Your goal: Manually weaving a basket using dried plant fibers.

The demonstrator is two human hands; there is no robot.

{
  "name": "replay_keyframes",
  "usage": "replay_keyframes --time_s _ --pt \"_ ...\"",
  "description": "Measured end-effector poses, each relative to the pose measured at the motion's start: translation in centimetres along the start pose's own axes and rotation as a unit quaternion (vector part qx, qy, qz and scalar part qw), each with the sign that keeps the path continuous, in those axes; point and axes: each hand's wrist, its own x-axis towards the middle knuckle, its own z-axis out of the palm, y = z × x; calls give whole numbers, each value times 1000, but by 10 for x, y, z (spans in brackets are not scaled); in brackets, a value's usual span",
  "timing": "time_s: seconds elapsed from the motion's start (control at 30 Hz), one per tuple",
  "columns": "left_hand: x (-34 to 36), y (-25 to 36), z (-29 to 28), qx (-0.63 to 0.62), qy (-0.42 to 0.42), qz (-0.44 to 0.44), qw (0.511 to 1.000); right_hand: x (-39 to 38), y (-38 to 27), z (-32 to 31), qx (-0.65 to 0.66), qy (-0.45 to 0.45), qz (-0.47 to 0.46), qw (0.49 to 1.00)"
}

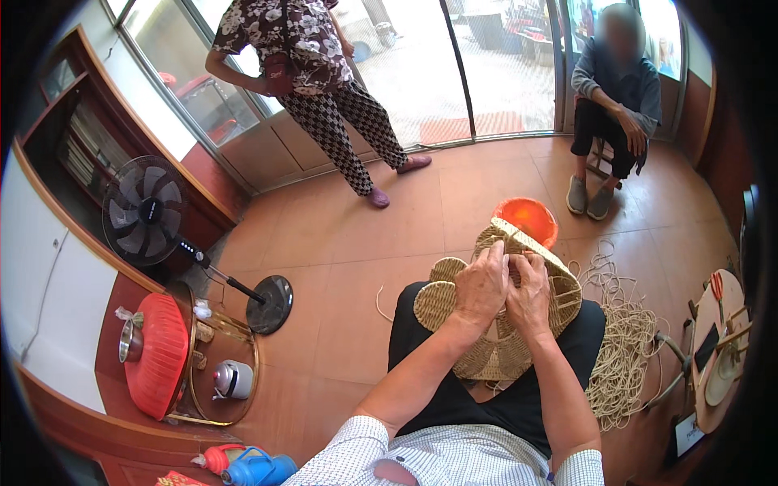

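A tan woven straw basket (494,360) with rounded, petal-like flaps (433,306) rests on my lap, its raised rim facing away from me. My left hand (483,283) is closed, its fingers pinching the weave inside the far part of the basket. Right beside it, my right hand (528,293) is closed too, thumb and fingertips meeting close to the left hand's. Any strand between the fingertips is too small to make out. A heap of loose straw cord (624,356) lies on the floor by my right knee.
Beyond the basket stands an orange bucket (531,217). At right is a round board (720,348) with red-handled scissors (716,287). A standing fan (150,212) and a red-covered rack (154,356) are at left. One person (296,65) stands by the glass doors; another (620,105) sits at far right.
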Motion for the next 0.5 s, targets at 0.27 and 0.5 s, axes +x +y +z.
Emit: replay_keyframes --time_s 0.27,0.5 --pt "19 2 1 -43 -38 -38 998 5 8 3 -8 6 -12 1000" --pt "25 -1 -6 -60 -89 -67 992 8 6 6 -8 19 -23 1000"
